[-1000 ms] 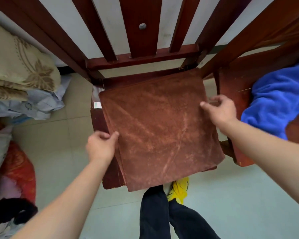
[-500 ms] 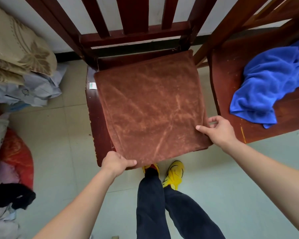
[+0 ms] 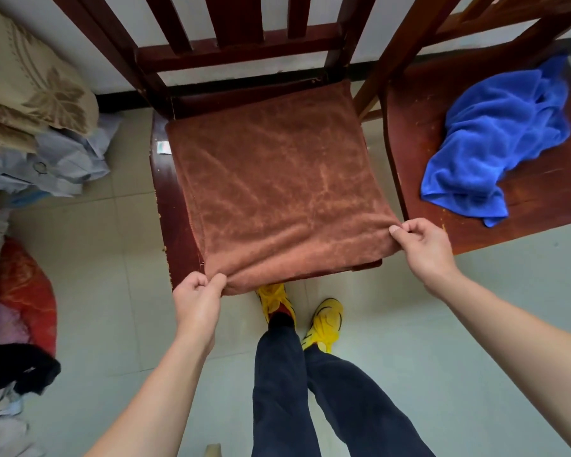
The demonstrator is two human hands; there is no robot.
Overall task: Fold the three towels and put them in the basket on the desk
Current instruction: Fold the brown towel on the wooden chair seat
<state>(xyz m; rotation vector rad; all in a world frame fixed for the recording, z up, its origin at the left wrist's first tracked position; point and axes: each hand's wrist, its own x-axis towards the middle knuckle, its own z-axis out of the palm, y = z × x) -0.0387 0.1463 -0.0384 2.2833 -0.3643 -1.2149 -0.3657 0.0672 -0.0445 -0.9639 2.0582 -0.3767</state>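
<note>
From my remote seat I look straight down on a brown towel (image 3: 277, 192) spread flat over the seat of a dark red wooden chair (image 3: 164, 192), covering nearly all of it and leaving only a strip of wood bare along the left side. My left hand (image 3: 197, 301) pinches the towel's near-left corner between thumb and curled fingers, just off the front edge of the seat. My right hand (image 3: 422, 249) pinches the near-right corner the same way, thumb on top. The near edge between the two hands looks rounded and thick, as if the cloth were doubled there, though I cannot be sure from this angle. A small white label (image 3: 163, 147) sticks out at the towel's far-left side. A blue towel (image 3: 495, 150) lies crumpled on the seat of a second wooden chair (image 3: 409, 133) just to the right, well apart from both hands. Below the towel I see dark trousers (image 3: 281, 374) and yellow shoes (image 3: 325, 319) on the pale tiled floor (image 3: 96, 258). Folded beige bedding (image 3: 30, 94) and a red bundle (image 3: 23, 285) sit at the far left.
</note>
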